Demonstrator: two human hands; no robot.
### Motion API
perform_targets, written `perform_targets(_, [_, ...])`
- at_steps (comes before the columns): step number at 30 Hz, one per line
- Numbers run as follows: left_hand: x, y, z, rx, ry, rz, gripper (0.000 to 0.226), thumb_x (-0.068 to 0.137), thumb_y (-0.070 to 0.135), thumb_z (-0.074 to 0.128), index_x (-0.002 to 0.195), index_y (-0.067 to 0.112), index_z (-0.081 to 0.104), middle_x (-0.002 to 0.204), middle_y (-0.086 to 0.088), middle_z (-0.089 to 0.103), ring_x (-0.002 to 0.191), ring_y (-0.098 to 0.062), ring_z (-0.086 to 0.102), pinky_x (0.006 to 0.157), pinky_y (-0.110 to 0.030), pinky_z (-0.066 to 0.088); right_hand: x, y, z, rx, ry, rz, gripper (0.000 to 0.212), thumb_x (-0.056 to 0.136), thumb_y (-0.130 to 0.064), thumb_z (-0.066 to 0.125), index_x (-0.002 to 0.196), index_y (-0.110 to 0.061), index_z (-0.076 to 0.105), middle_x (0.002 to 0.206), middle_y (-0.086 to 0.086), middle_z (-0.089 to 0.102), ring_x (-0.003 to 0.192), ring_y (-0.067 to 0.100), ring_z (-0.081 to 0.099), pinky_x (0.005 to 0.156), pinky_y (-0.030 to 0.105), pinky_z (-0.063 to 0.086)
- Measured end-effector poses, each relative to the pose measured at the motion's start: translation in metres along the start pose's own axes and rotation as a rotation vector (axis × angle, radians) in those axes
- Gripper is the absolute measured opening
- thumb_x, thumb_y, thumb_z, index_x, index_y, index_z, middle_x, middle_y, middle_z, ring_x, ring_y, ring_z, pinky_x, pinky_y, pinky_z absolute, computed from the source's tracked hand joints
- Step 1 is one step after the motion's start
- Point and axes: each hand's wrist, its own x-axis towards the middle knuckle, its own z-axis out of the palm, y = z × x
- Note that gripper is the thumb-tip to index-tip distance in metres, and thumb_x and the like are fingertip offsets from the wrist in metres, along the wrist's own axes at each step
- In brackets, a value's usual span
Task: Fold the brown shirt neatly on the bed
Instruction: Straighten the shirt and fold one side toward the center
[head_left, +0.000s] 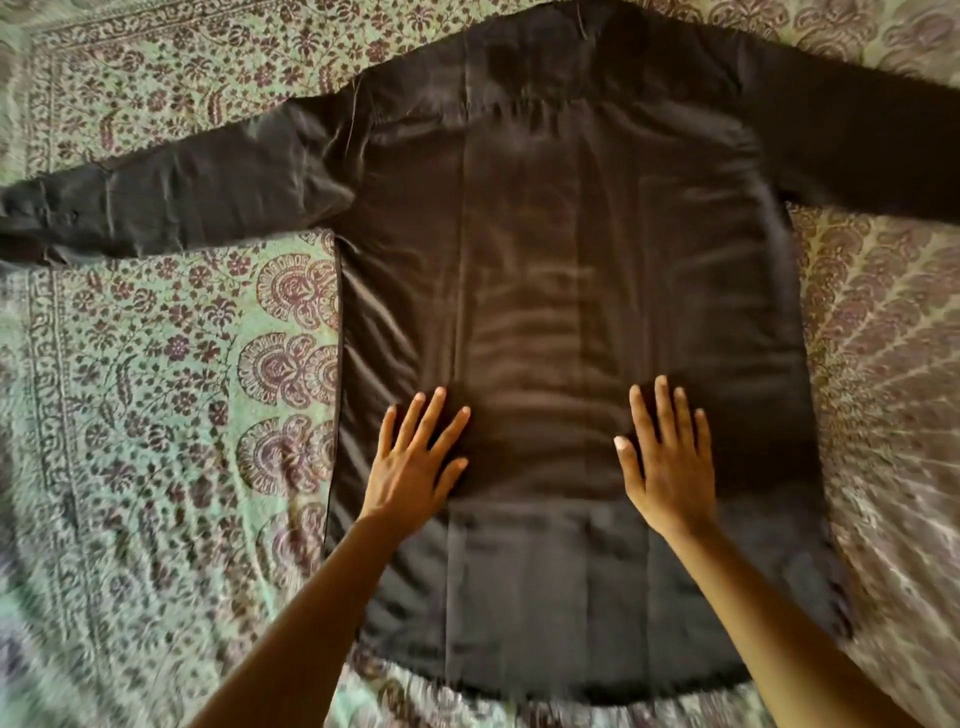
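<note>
Brown shirt (571, 249) spread flat on the patterned bed (156, 389), sleeves out — left hand (415, 467) and right hand (670, 467) apart, fingers straight, pressing its lower half.

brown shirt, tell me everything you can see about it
The brown shirt is dark, smooth and faintly shiny, with soft ripples and vertical creases down its body. It lies spread flat and unfolded on the patterned bedspread, collar end far from the person, curved hem nearest. Both long sleeves stretch out sideways; the right one runs out of frame. The left hand and right hand rest flat on its lower body, fingers straight and spread.
</note>
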Motion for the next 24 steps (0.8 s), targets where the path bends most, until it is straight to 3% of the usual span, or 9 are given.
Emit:
perform_targets(3, [-0.063,0.011,0.012,0.005,-0.07,0.007,0.053,0.096,0.05,0.02,0.144,0.029,0.029,0.151,-0.01,0.032,0.137,-0.03,0.028,0.11,-0.048,0.017,-0.051,0.003,0.006,-0.044,-0.065,-0.024,0.06,0.096,-0.047,0.012,0.145,-0.016,0.028,0.151,0.015,0.027,0.138,0.032,0.026,0.11,0.045,0.016])
perform_targets(7, [-0.129,0.025,0.008,-0.045,-0.089,-0.014,0.051,0.088,0.044,0.037,0.135,0.025,0.045,0.143,-0.011,0.044,0.13,-0.027,0.035,0.106,-0.045,0.024,-0.11,0.015,0.007,-0.072,-0.135,-0.101,0.056,0.092,-0.04,0.027,0.14,-0.012,0.038,0.148,0.016,0.034,0.134,0.033,0.034,0.107,0.047,0.026])
perform_targets(9, [-0.147,0.028,0.003,-0.107,-0.116,-0.035,0.044,0.085,0.04,0.039,0.12,0.022,0.057,0.126,-0.011,0.057,0.113,-0.027,0.05,0.092,-0.042,0.041,-0.131,0.019,0.001,-0.067,-0.142,-0.148,0.053,0.088,-0.034,0.032,0.131,-0.01,0.05,0.141,0.017,0.044,0.124,0.034,0.048,0.097,0.047,0.042])
perform_targets(12, [-0.161,0.026,0.002,-0.328,-0.043,-0.175,0.027,0.092,0.039,0.035,0.086,0.025,0.058,0.087,-0.008,0.064,0.074,-0.027,0.062,0.056,-0.031,0.055,-0.152,0.024,-0.011,0.017,-0.019,-0.133,0.04,0.081,-0.027,0.035,0.097,-0.009,0.067,0.107,0.012,0.065,0.082,0.034,0.065,0.063,0.039,0.054])
perform_targets(14, [-0.158,0.022,0.0,-0.542,0.067,-0.435,0.022,0.094,0.024,0.045,0.077,0.021,0.059,0.076,-0.011,0.062,0.066,-0.028,0.061,0.056,-0.022,0.05,-0.154,0.031,-0.019,0.09,0.092,0.006,0.03,0.079,-0.023,0.037,0.082,-0.01,0.064,0.086,0.012,0.063,0.068,0.034,0.06,0.056,0.036,0.049])
perform_targets(15, [-0.154,0.02,-0.004,-0.551,0.143,-0.598,0.017,0.091,0.013,0.048,0.081,0.018,0.061,0.082,-0.012,0.061,0.073,-0.027,0.058,0.064,-0.025,0.047,-0.153,0.034,-0.024,0.107,0.124,0.127,0.025,0.079,-0.02,0.041,0.086,-0.009,0.063,0.087,0.014,0.062,0.072,0.035,0.059,0.061,0.039,0.048])
perform_targets(18, [-0.146,0.016,-0.018,-0.534,0.15,-1.076,0.037,0.086,0.007,0.046,0.123,0.011,0.049,0.128,-0.018,0.046,0.106,-0.032,0.049,0.095,-0.047,0.039,-0.145,0.053,-0.028,0.138,0.092,0.592,0.041,0.081,-0.009,0.052,0.121,-0.004,0.048,0.124,0.026,0.049,0.109,0.041,0.048,0.089,0.051,0.042])
perform_targets(21, [-0.144,0.011,-0.017,-0.622,0.122,-1.194,0.041,0.083,0.005,0.052,0.123,0.008,0.049,0.13,-0.022,0.048,0.11,-0.037,0.053,0.1,-0.05,0.042,-0.14,0.071,-0.029,0.182,-0.016,0.897,0.053,0.087,-0.015,0.051,0.134,0.0,0.031,0.135,0.029,0.038,0.12,0.044,0.041,0.097,0.053,0.035])
perform_targets(24, [-0.148,-0.001,-0.013,-0.816,0.204,-1.313,0.028,0.078,0.004,0.062,0.106,0.006,0.063,0.11,-0.017,0.065,0.104,-0.032,0.061,0.093,-0.04,0.049,-0.139,0.084,-0.024,0.242,-0.031,1.006,0.037,0.088,-0.014,0.05,0.122,0.001,0.041,0.122,0.027,0.053,0.114,0.042,0.047,0.095,0.048,0.035])
